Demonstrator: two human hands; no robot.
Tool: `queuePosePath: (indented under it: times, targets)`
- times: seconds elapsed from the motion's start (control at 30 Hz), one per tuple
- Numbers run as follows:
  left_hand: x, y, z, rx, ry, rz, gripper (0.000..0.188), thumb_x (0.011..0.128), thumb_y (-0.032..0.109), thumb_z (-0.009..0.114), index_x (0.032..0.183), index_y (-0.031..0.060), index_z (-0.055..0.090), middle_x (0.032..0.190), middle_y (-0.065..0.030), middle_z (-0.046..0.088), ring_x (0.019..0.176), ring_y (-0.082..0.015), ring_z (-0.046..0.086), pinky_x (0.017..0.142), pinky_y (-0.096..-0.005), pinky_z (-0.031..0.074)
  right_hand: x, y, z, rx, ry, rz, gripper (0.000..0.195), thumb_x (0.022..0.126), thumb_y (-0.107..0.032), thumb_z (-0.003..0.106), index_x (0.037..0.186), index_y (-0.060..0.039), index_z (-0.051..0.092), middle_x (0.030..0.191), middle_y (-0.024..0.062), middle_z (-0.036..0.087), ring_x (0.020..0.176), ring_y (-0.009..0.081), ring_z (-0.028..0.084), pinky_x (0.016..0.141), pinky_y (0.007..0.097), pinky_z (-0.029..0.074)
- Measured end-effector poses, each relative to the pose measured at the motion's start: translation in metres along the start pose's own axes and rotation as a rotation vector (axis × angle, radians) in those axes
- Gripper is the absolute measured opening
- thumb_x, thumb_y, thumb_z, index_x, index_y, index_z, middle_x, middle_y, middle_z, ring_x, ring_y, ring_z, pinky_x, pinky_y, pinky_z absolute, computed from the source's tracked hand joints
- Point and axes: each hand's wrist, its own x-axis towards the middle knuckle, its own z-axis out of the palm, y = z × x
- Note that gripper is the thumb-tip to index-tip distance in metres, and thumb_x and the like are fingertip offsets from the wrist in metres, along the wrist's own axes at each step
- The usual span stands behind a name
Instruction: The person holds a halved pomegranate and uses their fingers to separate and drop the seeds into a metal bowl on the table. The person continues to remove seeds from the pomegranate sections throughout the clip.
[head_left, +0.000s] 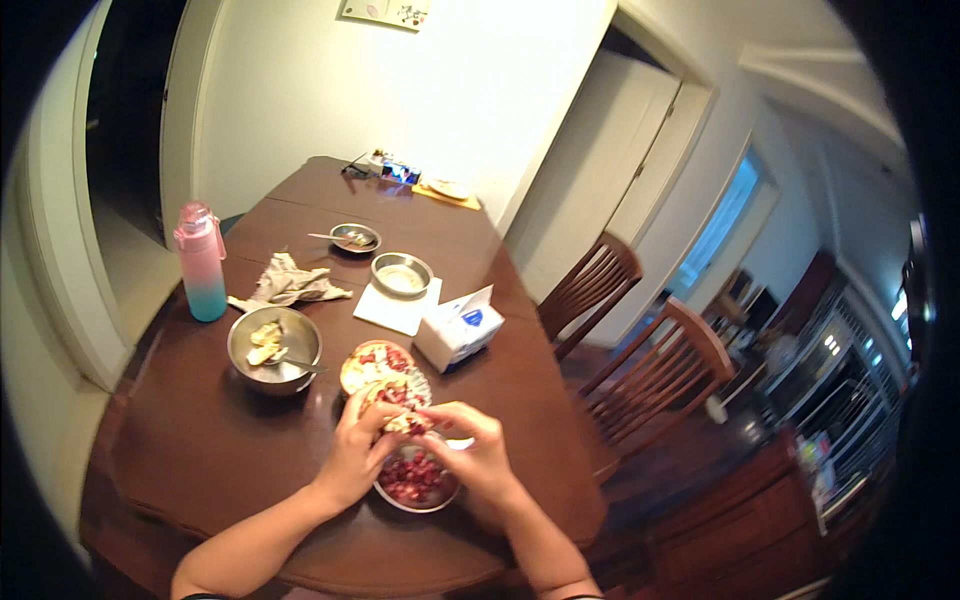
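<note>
Both hands meet over a metal bowl (384, 491) that holds loose red pomegranate arils (415, 474). My left hand (352, 454) grips a broken pomegranate piece (397, 396) with red arils and pale pith showing. My right hand (480, 450) pinches the same piece from the other side with thumb and fingers; its fingertips are partly blurred. Just beyond lies another opened pomegranate part (375, 360), its cut face up. A whitish, bumpy thing (420, 385) next to it is partly hidden by the hands, and I cannot tell what it is.
Left of the hands stands a steel bowl (300, 337) with pale peel scraps and a spoon. Around it are a pink-and-teal bottle (202, 270), a crumpled cloth (289, 283), a tissue box (457, 334), a steel dish (403, 275) on a white board, and a small dish (356, 238).
</note>
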Motion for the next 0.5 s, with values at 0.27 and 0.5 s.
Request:
queuePosePath:
  times: [0.27, 0.5]
  targets:
    - [-0.003, 0.003, -0.006, 0.016, 0.003, 0.082, 0.025, 0.091, 0.010, 0.070, 0.115, 0.0090, 0.063, 0.132, -0.0246, 0.051, 0.125, -0.0429, 0.052, 0.106, -0.0474, 0.043, 0.001, -0.004, 0.002, -0.087, -0.025, -0.097, 0.033, 0.080, -0.003, 0.081, 0.112, -0.0015, 0.072, 0.100, 0.0101, 0.073, 0.087, 0.0168, 0.069, 0.078, 0.0287, 0.055]
    - [-0.005, 0.003, -0.009, 0.025, 0.002, 0.031, 0.025, 0.092, 0.016, 0.071, 0.115, 0.0087, 0.063, 0.131, -0.0251, 0.052, 0.128, -0.0441, 0.051, 0.107, -0.0478, 0.043, -0.001, -0.004, 0.008, 0.001, 0.014, -0.088, 0.035, 0.078, -0.002, 0.083, 0.111, -0.0014, 0.073, 0.100, 0.0094, 0.074, 0.085, 0.0142, 0.069, 0.077, 0.0270, 0.055]
